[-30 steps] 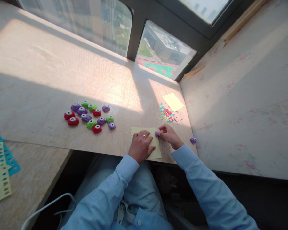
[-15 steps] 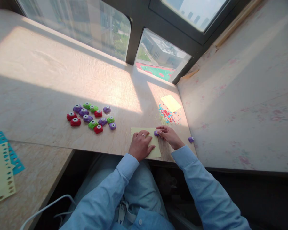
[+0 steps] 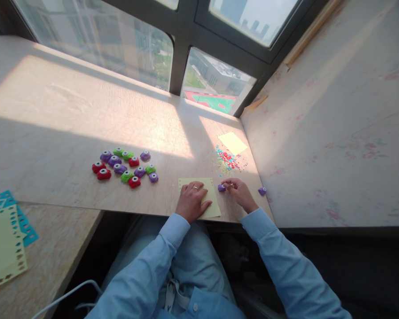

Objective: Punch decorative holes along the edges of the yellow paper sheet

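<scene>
My left hand (image 3: 191,202) lies with its fingers spread on a pale yellow sheet of paper (image 3: 214,209), holding it against the surface near the front edge. Small punched holes run along the sheet's top and left edges. Just right of the paper, my right hand (image 3: 241,194) grips a small purple craft punch (image 3: 221,188) between thumb and fingers. The punch is apart from the paper. Another purple punch (image 3: 262,191) sits by the wall, right of that hand.
Several purple, green and red punches (image 3: 120,169) stand grouped on the left. Coloured paper bits (image 3: 228,160) lie scattered beyond my right hand, beside a yellow slip (image 3: 233,142). Punched yellow sheets (image 3: 5,248) and blue sheets (image 3: 29,230) lie far left. A patterned wall (image 3: 319,146) bounds the right.
My right hand has drawn the purple punch off the paper's right edge, to the right. My left hand stays on the sheet. The whole view has shifted slightly.
</scene>
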`<state>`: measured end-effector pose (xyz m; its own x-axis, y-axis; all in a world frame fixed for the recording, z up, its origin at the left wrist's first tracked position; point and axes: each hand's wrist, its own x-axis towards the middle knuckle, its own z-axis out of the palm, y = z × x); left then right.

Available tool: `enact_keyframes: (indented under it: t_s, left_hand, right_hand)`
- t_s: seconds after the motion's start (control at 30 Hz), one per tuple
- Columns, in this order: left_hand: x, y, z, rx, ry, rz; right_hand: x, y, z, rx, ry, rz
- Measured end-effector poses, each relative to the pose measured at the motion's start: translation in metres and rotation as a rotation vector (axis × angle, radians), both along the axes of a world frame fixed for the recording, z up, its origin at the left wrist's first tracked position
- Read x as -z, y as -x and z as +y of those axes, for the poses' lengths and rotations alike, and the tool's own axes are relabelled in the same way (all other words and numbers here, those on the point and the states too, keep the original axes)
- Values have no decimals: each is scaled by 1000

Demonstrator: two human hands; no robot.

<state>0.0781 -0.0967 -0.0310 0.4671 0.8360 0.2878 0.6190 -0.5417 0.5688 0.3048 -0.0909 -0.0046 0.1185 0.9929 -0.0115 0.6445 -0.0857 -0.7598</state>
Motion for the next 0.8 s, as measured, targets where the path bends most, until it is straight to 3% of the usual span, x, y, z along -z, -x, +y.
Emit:
enact_keyframes:
  t_s: [0.27,0.47,0.6,0.8]
  left_hand:
    - [1,1,1,-3,-3,-4]
    - [2,1,2,-1,-6,8]
    - [1,1,3,-3,-11,21]
    - [1,2,3,-10,-19,22]
  right_hand:
    - [-9,-12,-31,6,41,-21]
    - [-8,-47,-27,298,-57,-101]
    - [-10,-68,-30,444,-119,40]
    - [-3,-71,-46,466,-118,226]
